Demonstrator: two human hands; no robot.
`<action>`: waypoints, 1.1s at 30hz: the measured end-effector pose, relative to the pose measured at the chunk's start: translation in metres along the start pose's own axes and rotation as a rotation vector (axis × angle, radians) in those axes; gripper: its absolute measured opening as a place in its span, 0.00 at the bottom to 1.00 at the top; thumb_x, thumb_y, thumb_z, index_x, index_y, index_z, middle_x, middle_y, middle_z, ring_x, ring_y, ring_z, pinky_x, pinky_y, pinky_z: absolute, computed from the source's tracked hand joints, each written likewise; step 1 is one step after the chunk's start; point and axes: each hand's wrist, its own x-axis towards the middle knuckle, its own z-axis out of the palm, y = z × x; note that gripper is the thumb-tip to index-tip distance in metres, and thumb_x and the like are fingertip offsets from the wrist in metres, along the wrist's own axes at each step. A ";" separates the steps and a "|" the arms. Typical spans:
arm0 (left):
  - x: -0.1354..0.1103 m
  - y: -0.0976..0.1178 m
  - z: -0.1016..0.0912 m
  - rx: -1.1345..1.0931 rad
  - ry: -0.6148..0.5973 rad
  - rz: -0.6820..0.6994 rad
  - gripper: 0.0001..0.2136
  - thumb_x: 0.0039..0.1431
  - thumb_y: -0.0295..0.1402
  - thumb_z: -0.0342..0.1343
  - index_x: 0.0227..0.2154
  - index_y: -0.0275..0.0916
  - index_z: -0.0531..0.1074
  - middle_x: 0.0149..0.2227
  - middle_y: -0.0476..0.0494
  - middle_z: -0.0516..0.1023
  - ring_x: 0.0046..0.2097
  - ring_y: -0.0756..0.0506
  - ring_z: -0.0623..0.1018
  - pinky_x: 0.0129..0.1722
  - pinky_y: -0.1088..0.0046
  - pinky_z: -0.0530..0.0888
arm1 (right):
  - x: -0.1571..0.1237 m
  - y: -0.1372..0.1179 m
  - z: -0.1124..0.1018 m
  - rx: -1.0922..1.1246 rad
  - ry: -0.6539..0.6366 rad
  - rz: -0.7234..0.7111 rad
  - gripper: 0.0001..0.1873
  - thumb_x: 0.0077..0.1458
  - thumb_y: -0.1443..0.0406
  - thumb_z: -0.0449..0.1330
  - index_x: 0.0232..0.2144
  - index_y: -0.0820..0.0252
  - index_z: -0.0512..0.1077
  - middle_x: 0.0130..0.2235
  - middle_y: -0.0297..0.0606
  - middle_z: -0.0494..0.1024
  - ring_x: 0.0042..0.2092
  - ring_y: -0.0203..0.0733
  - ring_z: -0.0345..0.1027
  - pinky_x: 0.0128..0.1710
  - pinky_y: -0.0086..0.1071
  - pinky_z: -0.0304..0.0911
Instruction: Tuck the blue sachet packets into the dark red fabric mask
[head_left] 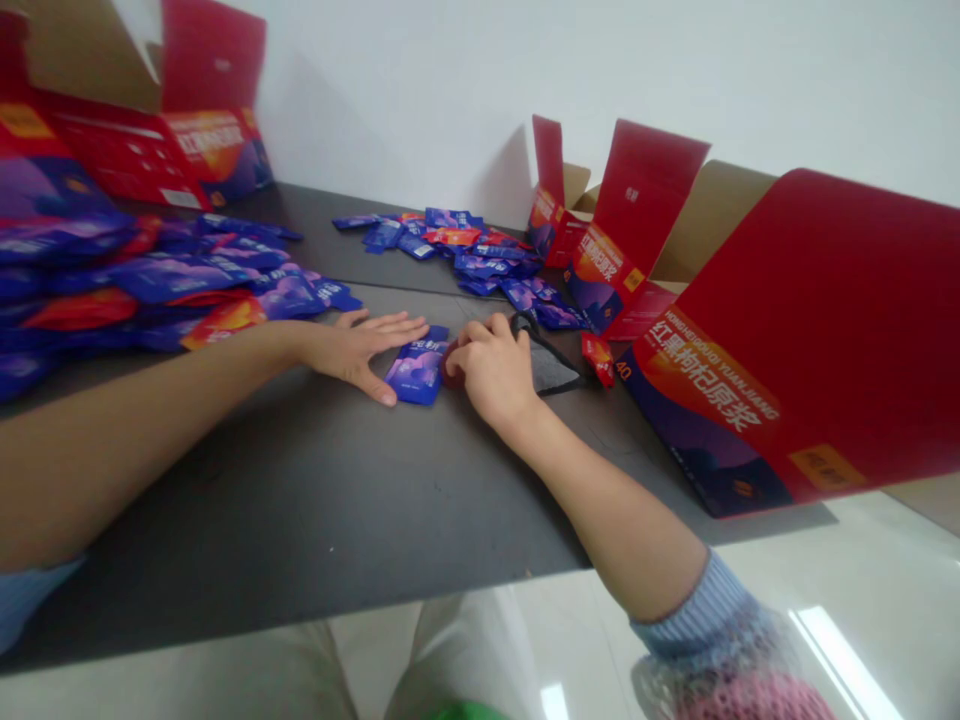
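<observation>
Pale trousers (pixel 465 650) lie nearest, below the edge of the dark grey table (pixel 322 510) and well this side of the single purple sachet (pixel 417 370) that lies flat between the two hands. Just left of that sachet, the left hand (pixel 366 352) rests palm down, grasping nothing, its fingers spread and the fingertips and thumb at the sachet's edge. Just right of the sachet, the right hand (pixel 495 368) is curled over a dark red object (pixel 454 366), mostly covered by the fingers, so I can't fairly say what it is. Right of the sachet, too, and partly behind that hand, lies a grey piece with black edging (pixel 553 372) (perhaps cloth).

Left of the sachet spreads a heap of purple and red sachets (pixel 217 275), blurred toward the margin; beyond the sachet, a looser pile of sachets (pixel 487 255) reaches toward the white wall (pixel 420 100). Farther right of the sachet, a small red packet (pixel 598 358) sits beside a large red-and-purple carton (pixel 705 400) lettered "YUANJIANG", its flap raised. Two more open cartons (pixel 600 270) stand beyond the sachet to its right, and other red cartons (pixel 221 150) stand beyond it to its far left.
</observation>
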 end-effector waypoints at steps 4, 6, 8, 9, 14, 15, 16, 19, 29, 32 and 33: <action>0.001 0.000 -0.002 -0.002 -0.016 0.008 0.54 0.48 0.65 0.55 0.71 0.53 0.33 0.73 0.44 0.29 0.72 0.31 0.35 0.65 0.40 0.35 | 0.006 0.011 0.009 0.004 0.057 0.050 0.17 0.65 0.67 0.51 0.35 0.54 0.81 0.49 0.42 0.77 0.55 0.55 0.58 0.48 0.49 0.57; 0.002 -0.001 -0.001 -0.004 -0.014 0.013 0.54 0.48 0.65 0.55 0.71 0.54 0.33 0.73 0.45 0.28 0.72 0.31 0.35 0.65 0.39 0.35 | 0.007 0.016 0.015 0.015 0.124 0.029 0.17 0.64 0.68 0.52 0.35 0.52 0.81 0.50 0.39 0.77 0.55 0.55 0.59 0.47 0.49 0.57; 0.002 -0.002 0.000 -0.005 -0.007 0.016 0.54 0.48 0.65 0.54 0.71 0.53 0.32 0.73 0.44 0.29 0.72 0.31 0.34 0.65 0.40 0.35 | 0.004 0.018 0.018 0.055 0.219 -0.001 0.17 0.62 0.70 0.53 0.36 0.50 0.81 0.51 0.37 0.77 0.54 0.53 0.59 0.48 0.47 0.57; 0.002 -0.002 0.001 -0.007 -0.002 0.015 0.55 0.48 0.65 0.54 0.71 0.51 0.31 0.73 0.43 0.29 0.72 0.31 0.34 0.65 0.41 0.35 | 0.002 0.017 0.019 0.088 0.269 -0.013 0.18 0.61 0.71 0.53 0.37 0.49 0.81 0.51 0.36 0.77 0.54 0.52 0.58 0.48 0.46 0.57; 0.002 0.002 0.002 -0.027 0.013 -0.023 0.60 0.45 0.64 0.56 0.72 0.43 0.30 0.73 0.38 0.30 0.73 0.32 0.35 0.66 0.43 0.35 | -0.009 -0.001 0.019 0.267 0.284 -0.217 0.21 0.60 0.73 0.53 0.42 0.45 0.81 0.53 0.32 0.76 0.54 0.46 0.58 0.51 0.42 0.58; 0.003 0.003 0.001 -0.026 0.007 -0.028 0.60 0.44 0.63 0.57 0.72 0.43 0.31 0.73 0.39 0.31 0.73 0.32 0.36 0.66 0.43 0.35 | -0.010 -0.005 0.018 0.269 0.231 -0.294 0.21 0.60 0.73 0.54 0.43 0.44 0.81 0.54 0.32 0.76 0.55 0.47 0.58 0.52 0.42 0.57; 0.003 0.004 0.000 -0.024 0.000 -0.032 0.59 0.44 0.62 0.57 0.72 0.42 0.32 0.73 0.39 0.31 0.73 0.32 0.36 0.66 0.43 0.35 | -0.010 -0.009 0.018 0.260 0.178 -0.360 0.21 0.60 0.72 0.54 0.45 0.42 0.80 0.55 0.31 0.75 0.55 0.47 0.58 0.52 0.43 0.57; 0.003 0.006 -0.002 -0.041 -0.005 -0.030 0.58 0.45 0.61 0.57 0.72 0.42 0.33 0.73 0.39 0.31 0.73 0.31 0.36 0.66 0.42 0.36 | -0.005 -0.013 0.019 0.191 0.080 -0.398 0.21 0.62 0.70 0.54 0.48 0.38 0.78 0.57 0.30 0.74 0.56 0.48 0.56 0.50 0.44 0.57; 0.001 0.008 -0.003 -0.033 -0.010 -0.069 0.62 0.43 0.67 0.55 0.71 0.40 0.30 0.72 0.36 0.26 0.73 0.32 0.34 0.66 0.45 0.34 | 0.019 0.023 0.034 -0.116 0.089 0.078 0.26 0.63 0.69 0.48 0.58 0.41 0.70 0.57 0.42 0.71 0.57 0.56 0.55 0.50 0.54 0.57; 0.000 0.006 -0.001 -0.020 0.001 -0.066 0.61 0.43 0.67 0.55 0.71 0.40 0.30 0.72 0.35 0.26 0.73 0.33 0.34 0.66 0.45 0.34 | 0.017 0.026 0.035 -0.047 0.127 0.059 0.27 0.62 0.70 0.48 0.58 0.42 0.70 0.57 0.42 0.71 0.57 0.55 0.56 0.49 0.51 0.58; 0.000 0.005 -0.001 -0.022 0.005 -0.060 0.61 0.44 0.67 0.55 0.71 0.40 0.30 0.72 0.35 0.26 0.73 0.33 0.34 0.66 0.45 0.34 | 0.016 0.026 0.035 -0.002 0.154 0.045 0.27 0.62 0.70 0.48 0.58 0.42 0.71 0.58 0.41 0.71 0.57 0.54 0.56 0.49 0.50 0.58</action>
